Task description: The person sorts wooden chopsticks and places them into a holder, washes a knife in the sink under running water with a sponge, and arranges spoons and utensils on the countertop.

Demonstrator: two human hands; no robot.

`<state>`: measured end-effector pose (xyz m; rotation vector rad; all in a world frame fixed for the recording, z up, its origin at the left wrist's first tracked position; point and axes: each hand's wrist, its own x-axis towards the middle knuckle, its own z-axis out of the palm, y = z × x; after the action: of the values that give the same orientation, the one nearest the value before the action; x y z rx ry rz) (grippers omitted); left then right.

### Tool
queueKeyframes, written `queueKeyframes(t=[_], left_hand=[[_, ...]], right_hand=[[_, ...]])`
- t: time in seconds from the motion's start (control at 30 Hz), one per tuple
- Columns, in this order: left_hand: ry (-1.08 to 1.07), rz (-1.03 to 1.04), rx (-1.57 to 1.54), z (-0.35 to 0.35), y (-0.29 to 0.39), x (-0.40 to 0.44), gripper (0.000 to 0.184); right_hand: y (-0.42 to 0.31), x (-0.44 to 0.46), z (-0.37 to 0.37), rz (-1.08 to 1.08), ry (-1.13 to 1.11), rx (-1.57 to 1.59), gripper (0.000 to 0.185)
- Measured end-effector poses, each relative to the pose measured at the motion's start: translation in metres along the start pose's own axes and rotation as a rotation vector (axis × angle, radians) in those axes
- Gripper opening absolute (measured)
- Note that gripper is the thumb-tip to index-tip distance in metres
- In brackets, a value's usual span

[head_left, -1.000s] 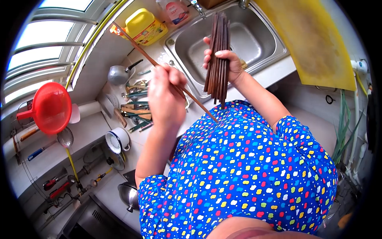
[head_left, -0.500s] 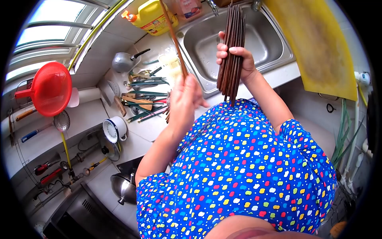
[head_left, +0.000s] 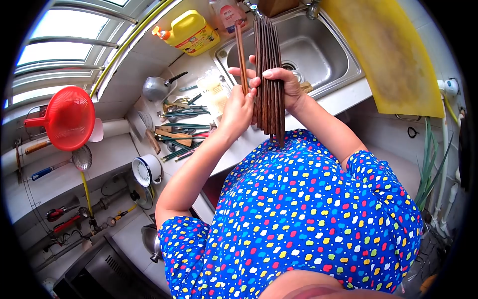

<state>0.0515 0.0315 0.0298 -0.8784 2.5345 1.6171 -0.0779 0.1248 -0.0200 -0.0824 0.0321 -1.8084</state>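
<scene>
My right hand [head_left: 294,92] is wrapped around a thick bundle of dark brown chopsticks [head_left: 269,55], held upright in front of my body at the sink's near edge. Beside it, my left hand [head_left: 238,112] is closed on lighter reddish-brown chopsticks [head_left: 241,55], one or two of them, at the bundle's left side. The two hands meet there, and fingers of my right hand reach past the lighter chopsticks. Whether the left fingers also press on the bundle cannot be made out.
The steel sink [head_left: 343,60] lies behind the bundle. On the counter to the left are a pile of cutlery [head_left: 184,122], a grey pot [head_left: 155,88] and a yellow jug [head_left: 191,32]. A red strainer [head_left: 69,119] hangs at the left; a yellow board [head_left: 393,60] stands at the right.
My left hand has moved right with its chopstick, up against the bundle. The bundle in my right hand has shifted slightly left.
</scene>
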Motion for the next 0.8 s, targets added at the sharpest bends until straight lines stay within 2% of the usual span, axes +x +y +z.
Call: queueKeyframes(t=[0.13,0.2,0.23,0.27,0.33,0.4,0.47,0.53,0.6,0.7,0.8], left_hand=[[-0.008,0.143,0.238,0.0,-0.018,0.005,0.028],[-0.296,-0.048,0.086,-0.013,-0.002,-0.001,0.032],[-0.316,0.015,0.539,-0.023,0.007,0.0,0.028],[-0.317,0.017,0.54,-0.03,0.017,0.0,0.028],[0.091,0.239,0.979,-0.043,0.03,-0.001,0.016],[0.332,0.669,0.95,-0.055,0.029,0.01,0.018],[0.289,0.725,0.987,-0.062,0.036,0.019,0.025],[0.219,1.055,1.183,-0.068,0.037,0.034,0.031],[0.143,0.996,1.265,-0.069,0.03,0.042,0.034],[0.134,1.055,1.473,-0.078,0.024,0.046,0.03],[0.115,1.106,1.436,-0.085,0.02,0.042,0.032]], right_hand=[[-0.003,-0.005,-0.008,0.088,0.031,0.054,0.044],[-0.002,-0.008,-0.011,0.152,0.026,0.095,0.042],[-0.003,-0.009,-0.009,0.159,0.025,0.076,0.04],[-0.004,-0.008,-0.009,0.157,0.025,0.076,0.04],[-0.005,-0.008,-0.01,0.145,0.066,0.002,0.039],[-0.003,-0.009,-0.008,0.162,0.086,0.003,0.039],[0.004,-0.008,-0.01,0.23,0.058,0.014,0.038],[0.009,-0.008,-0.006,0.261,0.066,0.003,0.037],[0.013,-0.009,-0.005,0.284,0.066,0.009,0.036],[0.014,-0.012,-0.006,0.266,0.041,-0.036,0.037],[0.017,-0.014,-0.002,0.282,0.03,-0.027,0.038]])
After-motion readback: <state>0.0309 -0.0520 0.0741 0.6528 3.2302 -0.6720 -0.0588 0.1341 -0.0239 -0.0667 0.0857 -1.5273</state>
